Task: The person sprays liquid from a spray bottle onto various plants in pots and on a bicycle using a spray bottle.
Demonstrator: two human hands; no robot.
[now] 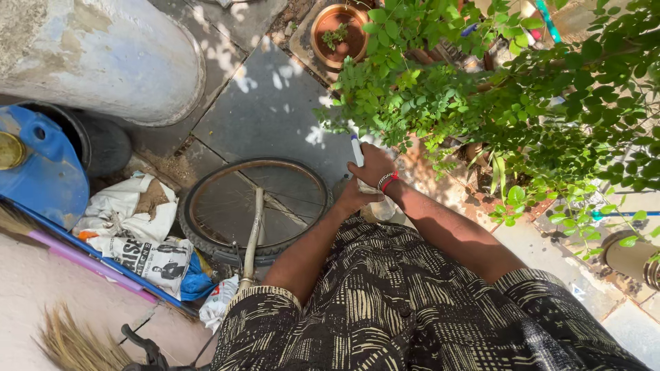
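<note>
Where the two forearms meet, both hands close on a clear plastic bottle (377, 203) with a white nozzle tip: the right hand (373, 165) wraps the upper part, a red and white band at its wrist, while the left hand (352, 198) grips it lower down from the side. Most of the bottle is hidden under the fingers; only the nozzle above and a pale patch of the body below show, and what it holds cannot be made out.

Just left of the bottle lies a bicycle wheel (256, 207) flat on the stone paving (265, 113), its near edge covered by the left forearm and the patterned shirt (412, 309). Left of the wheel sit crumpled white sacks (130, 206) and a printed bag, partly under one another. Farther left of the wheel, a blue drum (41, 172) is cut off by the frame edge, with a broom (75, 343) below it. Right of the bottle, a leafy green bush (495, 96) hides the ground and its pots. Above the bottle, a terracotta pot (338, 34) holds a small seedling.
</note>
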